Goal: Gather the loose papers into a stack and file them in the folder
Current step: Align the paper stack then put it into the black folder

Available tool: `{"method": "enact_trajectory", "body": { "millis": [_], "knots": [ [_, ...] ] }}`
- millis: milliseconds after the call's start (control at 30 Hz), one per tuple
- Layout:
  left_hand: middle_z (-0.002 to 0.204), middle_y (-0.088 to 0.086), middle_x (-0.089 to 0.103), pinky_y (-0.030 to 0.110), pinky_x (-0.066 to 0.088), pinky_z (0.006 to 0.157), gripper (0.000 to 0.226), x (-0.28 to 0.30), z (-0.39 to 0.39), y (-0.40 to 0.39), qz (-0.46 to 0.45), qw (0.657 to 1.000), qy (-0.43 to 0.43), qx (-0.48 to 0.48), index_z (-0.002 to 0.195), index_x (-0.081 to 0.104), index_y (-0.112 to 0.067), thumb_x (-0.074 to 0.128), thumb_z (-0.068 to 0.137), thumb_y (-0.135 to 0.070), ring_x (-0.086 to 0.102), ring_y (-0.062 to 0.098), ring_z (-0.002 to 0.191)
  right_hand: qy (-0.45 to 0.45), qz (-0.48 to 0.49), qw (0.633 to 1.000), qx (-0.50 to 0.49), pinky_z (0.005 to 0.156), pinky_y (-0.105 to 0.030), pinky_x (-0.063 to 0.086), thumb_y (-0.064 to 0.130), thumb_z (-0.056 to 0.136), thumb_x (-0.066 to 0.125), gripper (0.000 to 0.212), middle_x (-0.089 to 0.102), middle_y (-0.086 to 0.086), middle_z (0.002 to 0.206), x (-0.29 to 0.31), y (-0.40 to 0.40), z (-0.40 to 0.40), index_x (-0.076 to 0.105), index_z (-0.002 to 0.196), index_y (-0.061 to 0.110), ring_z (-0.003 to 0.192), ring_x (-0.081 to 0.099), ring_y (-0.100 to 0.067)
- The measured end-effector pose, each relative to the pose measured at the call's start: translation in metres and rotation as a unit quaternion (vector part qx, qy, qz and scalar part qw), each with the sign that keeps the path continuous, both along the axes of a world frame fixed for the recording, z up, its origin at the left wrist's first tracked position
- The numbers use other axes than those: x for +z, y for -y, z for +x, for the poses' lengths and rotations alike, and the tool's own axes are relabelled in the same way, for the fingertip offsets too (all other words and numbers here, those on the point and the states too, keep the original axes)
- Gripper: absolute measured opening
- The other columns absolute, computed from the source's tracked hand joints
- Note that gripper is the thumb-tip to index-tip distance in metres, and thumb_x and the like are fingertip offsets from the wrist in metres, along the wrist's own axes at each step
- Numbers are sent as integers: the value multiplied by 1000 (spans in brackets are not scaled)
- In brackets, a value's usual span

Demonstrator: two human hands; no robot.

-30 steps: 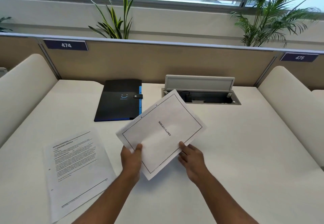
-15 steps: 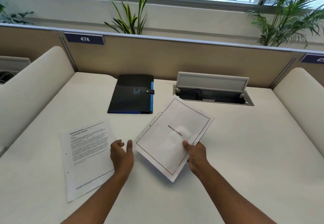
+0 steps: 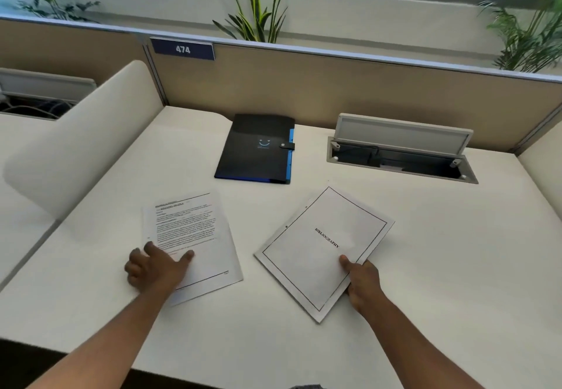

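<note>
My right hand (image 3: 362, 282) grips the near right edge of the white sheets headed BIBLIOGRAPHY (image 3: 316, 251), thumb on top, holding them tilted just above the white desk (image 3: 425, 267). To the left lies a printed text page (image 3: 194, 236) flat on the desk. My left hand (image 3: 155, 267) rests on its near left part with fingers spread and flat. The closed black folder (image 3: 258, 148) with blue edges and a snap tab lies at the back of the desk, beyond both papers.
An open cable hatch (image 3: 401, 157) with its lid raised sits in the desk at the back right. Beige partitions (image 3: 334, 84) wall the back, and rounded cream dividers (image 3: 85, 145) stand at both sides. Plants grow behind the partition.
My left hand let go of the bibliography sheets and moved left onto the printed text page. My right hand alone now holds the bibliography sheets, lowered toward the desk.
</note>
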State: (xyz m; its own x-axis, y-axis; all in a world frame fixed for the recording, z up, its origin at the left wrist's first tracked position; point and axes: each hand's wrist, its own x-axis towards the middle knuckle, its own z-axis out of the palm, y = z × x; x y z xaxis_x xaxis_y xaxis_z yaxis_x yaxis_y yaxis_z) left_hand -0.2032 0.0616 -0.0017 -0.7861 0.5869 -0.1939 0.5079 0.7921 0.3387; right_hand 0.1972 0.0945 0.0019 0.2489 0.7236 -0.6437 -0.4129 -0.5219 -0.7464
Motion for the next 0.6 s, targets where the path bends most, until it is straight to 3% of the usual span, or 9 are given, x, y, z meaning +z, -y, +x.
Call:
{"method": "enact_trajectory", "body": {
  "millis": [67, 167, 367, 433, 500, 600],
  "knots": [
    [144, 18, 29, 54, 35, 104, 106, 5, -3, -4, 0, 1000, 4, -15, 143, 31, -11, 82, 63, -59, 29, 39, 129, 1, 5, 1000, 1, 72, -40, 58, -2, 96, 68, 23, 74, -10, 102, -1, 2, 2, 66, 113, 13, 88, 71, -29],
    [144, 18, 30, 54, 40, 101, 112, 7, -2, -11, 23, 997, 56, -39, 147, 24, -17, 88, 61, -47, 31, 38, 131, -6, 13, 1000, 4, 68, -37, 57, -2, 95, 68, 23, 76, -9, 102, -2, 2, 4, 67, 112, 13, 88, 72, -28],
    [142, 18, 48, 43, 43, 98, 113, 7, 26, -21, 100, 972, 155, -146, 152, 10, -29, 87, 69, -18, 51, 37, 123, -89, 28, 996, 7, 98, -49, 53, -4, 95, 65, 43, 72, -16, 126, -2, 5, 18, 61, 136, 6, 112, 69, -34],
    [143, 16, 49, 43, 43, 100, 112, 6, 40, -22, 112, 963, 191, -155, 153, 9, -31, 85, 72, -15, 52, 36, 124, -110, 24, 994, 11, 100, -51, 52, -2, 95, 66, 44, 71, -16, 131, -3, 9, 24, 62, 137, 7, 120, 67, -36],
    [144, 15, 49, 43, 42, 103, 110, 5, 53, -23, 109, 959, 209, -155, 153, 11, -28, 85, 72, -17, 52, 35, 126, -114, 20, 993, 19, 99, -50, 54, 1, 95, 66, 42, 73, -14, 130, -3, 13, 30, 64, 136, 9, 120, 68, -35],
    [138, 11, 55, 43, 46, 101, 93, 4, 70, -23, 112, 949, 237, -175, 146, 30, -22, 85, 72, -19, 57, 31, 119, -111, 19, 993, 33, 88, -46, 59, 3, 95, 66, 38, 75, -13, 126, -1, 20, 36, 67, 132, 11, 112, 73, -32]
  ]
}}
